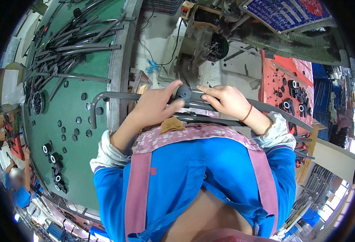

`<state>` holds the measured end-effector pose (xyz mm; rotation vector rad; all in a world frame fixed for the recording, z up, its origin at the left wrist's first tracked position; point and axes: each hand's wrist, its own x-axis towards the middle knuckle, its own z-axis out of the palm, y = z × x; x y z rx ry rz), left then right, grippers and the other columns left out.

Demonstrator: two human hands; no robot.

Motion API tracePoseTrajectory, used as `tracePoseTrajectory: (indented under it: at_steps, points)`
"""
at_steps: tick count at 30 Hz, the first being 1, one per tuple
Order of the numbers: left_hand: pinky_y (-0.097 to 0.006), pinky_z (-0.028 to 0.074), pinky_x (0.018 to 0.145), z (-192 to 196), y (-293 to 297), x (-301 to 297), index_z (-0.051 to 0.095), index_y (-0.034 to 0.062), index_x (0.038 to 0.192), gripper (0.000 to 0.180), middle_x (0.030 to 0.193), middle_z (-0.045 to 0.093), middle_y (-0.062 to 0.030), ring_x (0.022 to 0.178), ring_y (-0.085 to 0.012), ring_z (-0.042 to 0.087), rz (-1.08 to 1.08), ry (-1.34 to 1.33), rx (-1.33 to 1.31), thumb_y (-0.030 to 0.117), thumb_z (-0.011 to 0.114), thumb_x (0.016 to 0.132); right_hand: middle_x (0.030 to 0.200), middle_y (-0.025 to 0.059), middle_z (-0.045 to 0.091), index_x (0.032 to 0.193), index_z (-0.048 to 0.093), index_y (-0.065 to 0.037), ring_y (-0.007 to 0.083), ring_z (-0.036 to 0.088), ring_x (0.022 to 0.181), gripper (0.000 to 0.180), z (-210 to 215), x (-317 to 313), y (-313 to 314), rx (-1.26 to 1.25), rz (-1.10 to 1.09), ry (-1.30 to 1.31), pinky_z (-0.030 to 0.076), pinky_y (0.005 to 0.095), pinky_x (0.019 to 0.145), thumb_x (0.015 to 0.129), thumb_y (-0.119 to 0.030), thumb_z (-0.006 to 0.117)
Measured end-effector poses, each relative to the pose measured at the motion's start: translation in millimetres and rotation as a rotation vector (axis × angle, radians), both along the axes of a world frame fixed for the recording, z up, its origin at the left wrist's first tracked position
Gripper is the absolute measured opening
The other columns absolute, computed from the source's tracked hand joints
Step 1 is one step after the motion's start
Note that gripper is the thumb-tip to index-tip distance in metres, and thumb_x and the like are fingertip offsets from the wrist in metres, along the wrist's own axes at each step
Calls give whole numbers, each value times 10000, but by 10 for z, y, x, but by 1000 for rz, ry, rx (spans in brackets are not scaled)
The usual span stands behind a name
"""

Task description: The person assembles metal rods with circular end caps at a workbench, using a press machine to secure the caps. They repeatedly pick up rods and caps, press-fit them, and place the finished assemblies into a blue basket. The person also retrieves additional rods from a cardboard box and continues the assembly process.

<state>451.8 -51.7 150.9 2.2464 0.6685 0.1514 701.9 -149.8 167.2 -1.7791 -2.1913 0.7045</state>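
Note:
My left hand (155, 105) lies over a bent dark grey metal tube (119, 95), with thumb and index finger on either side of a round black disc-shaped joint (184, 93). This joint sits on the tube in front of my chest. From the other side, my right hand (228, 101) is closed on the tube's right part, fingertips close to the joint. The tube's hooked left end reaches over the green table. Further dark tubes (210, 119) run across my lap, below the hands. My palms hide parts of the tube.
To the left, the green table (70, 107) bears piled dark tubes (70, 46), scattered black round caps (79, 120) and black fittings with white rings (54, 157). A red-covered table (277, 86) on the right holds similar fittings. A machine (195, 52) stands ahead. Another person (21, 181) is far left.

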Motion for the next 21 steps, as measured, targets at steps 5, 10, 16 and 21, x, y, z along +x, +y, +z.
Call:
tracePoseTrajectory:
  at_steps: [5,10,16,21]
  points:
    - [-455,465,569,-142,-13,335,524,222,1233,276,690,647,-121,663,-343,644,177,-37,94,325,482,980,723,141,655,1185,663,-166,344,645,675,327,51,157,68,10,-12,-43,517,439,598,929,-342,559]
    - [-454,465,549,-146,-11,610,563,222,1184,252,657,639,-113,636,-341,641,230,-9,163,342,499,972,740,147,661,1183,663,-158,347,647,678,331,57,395,137,31,2,-38,518,442,596,935,-345,551]
    - [-443,482,554,-57,123,919,627,199,1066,204,652,639,-120,639,-340,644,308,-88,168,335,526,953,773,162,670,1194,655,-148,352,647,695,340,161,654,249,31,-9,-3,519,440,616,938,-344,548]
    - [-434,512,609,123,406,1134,672,177,985,201,700,654,-128,685,-348,650,319,-223,248,324,547,931,971,170,680,1246,605,-76,315,661,876,351,258,871,442,40,12,11,519,382,727,956,-267,553]
